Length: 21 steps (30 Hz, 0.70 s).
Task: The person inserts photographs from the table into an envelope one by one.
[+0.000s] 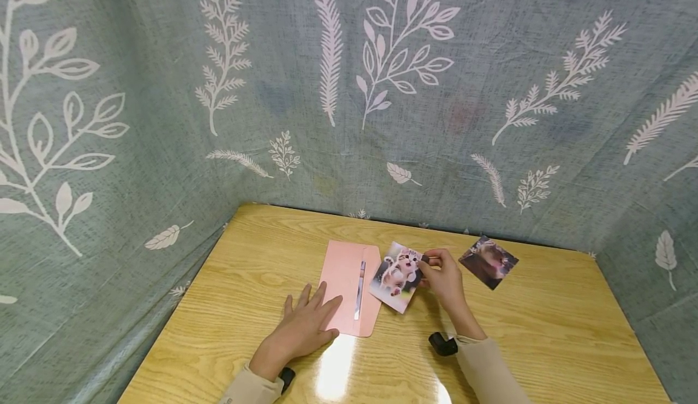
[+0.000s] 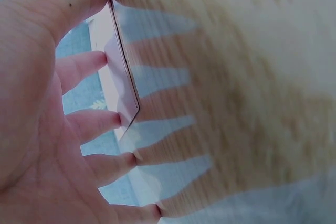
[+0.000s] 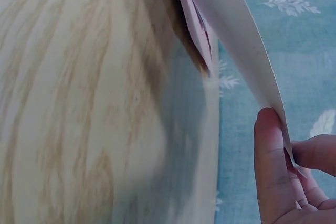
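Note:
A pink envelope [image 1: 339, 268] lies on the table, its flap side to the right. Through its opening shows a narrow strip of a card or photo [image 1: 358, 298]. My left hand [image 1: 305, 325] rests with fingers spread, some tips on the envelope's left part; the left wrist view shows fingertips touching both envelope and tabletop. My right hand [image 1: 447, 283] pinches the right edge of a kitten photo [image 1: 395, 280] between thumb and fingers. The photo is raised and tilted beside the envelope's flap. Its plain pale back [image 3: 236, 35] faces the right wrist view.
Right of my right hand, a second, darker photo [image 1: 489, 263] lies on the wooden table [image 1: 545, 331]. A patterned grey-blue cloth [image 1: 349, 168] hangs behind the table and at both sides. Light glares off the glossy tabletop near the front.

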{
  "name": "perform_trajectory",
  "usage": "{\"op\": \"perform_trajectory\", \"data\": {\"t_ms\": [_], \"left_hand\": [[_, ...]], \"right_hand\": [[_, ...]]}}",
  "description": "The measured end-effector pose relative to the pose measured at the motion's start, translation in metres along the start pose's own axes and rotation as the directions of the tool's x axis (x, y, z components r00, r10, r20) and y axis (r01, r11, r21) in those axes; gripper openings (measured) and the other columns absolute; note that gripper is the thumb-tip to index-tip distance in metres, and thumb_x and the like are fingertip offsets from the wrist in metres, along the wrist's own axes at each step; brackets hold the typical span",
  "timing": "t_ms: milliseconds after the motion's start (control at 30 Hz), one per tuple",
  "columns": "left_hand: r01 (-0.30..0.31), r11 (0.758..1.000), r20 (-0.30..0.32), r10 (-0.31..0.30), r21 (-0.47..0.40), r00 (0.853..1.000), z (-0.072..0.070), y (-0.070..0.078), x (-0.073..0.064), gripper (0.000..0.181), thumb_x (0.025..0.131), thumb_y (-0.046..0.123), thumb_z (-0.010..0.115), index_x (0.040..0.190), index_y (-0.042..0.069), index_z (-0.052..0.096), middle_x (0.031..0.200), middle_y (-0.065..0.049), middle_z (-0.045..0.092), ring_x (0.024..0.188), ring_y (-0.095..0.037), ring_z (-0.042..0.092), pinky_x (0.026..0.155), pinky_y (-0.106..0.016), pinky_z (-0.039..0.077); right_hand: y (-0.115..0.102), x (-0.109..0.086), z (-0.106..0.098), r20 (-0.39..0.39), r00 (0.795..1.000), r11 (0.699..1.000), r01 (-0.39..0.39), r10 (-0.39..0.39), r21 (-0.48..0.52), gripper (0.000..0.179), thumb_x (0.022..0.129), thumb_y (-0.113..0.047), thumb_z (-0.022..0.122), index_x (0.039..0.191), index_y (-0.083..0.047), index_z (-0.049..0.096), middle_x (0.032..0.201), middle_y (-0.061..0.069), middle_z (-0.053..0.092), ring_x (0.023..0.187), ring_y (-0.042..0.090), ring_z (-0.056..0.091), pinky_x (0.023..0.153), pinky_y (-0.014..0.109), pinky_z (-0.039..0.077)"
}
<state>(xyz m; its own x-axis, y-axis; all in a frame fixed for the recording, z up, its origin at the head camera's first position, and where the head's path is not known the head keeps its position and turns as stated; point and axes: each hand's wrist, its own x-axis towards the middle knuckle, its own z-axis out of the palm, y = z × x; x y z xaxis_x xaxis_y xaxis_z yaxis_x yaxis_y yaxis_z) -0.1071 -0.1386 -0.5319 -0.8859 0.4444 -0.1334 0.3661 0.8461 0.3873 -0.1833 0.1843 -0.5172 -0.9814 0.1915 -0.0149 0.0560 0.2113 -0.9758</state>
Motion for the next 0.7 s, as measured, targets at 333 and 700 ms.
{"op": "perform_trajectory", "data": {"t_ms": [333,700], "left_hand": [[-0.006,1.0,-0.011,0.006,0.015,1.0,0.001,0.0,0.0,0.067,0.096,0.047,0.065,0.155,0.025,0.041,0.162,-0.019,0.022,0.145,-0.051,0.016,0.102,-0.08,0.015],[0.0,1.0,-0.009,0.0,0.016,1.0,0.001,0.0,0.0,0.067,0.096,0.048,0.064,0.155,0.026,0.04,0.163,-0.018,0.022,0.146,-0.05,0.015,0.103,-0.08,0.014]], "right_hand": [[0.007,-0.001,0.009,0.029,0.999,0.998,-0.038,0.04,-0.04,0.024,0.093,0.0,0.067,0.115,0.002,0.057,0.095,0.017,0.061,0.07,0.019,0.068,0.06,0.039,0.06],[0.01,-0.002,0.019,0.088,0.996,0.999,-0.028,0.031,-0.026,0.018,0.097,0.0,0.062,0.115,0.004,0.063,0.093,0.019,0.064,0.066,0.022,0.066,0.058,0.04,0.06]]}}
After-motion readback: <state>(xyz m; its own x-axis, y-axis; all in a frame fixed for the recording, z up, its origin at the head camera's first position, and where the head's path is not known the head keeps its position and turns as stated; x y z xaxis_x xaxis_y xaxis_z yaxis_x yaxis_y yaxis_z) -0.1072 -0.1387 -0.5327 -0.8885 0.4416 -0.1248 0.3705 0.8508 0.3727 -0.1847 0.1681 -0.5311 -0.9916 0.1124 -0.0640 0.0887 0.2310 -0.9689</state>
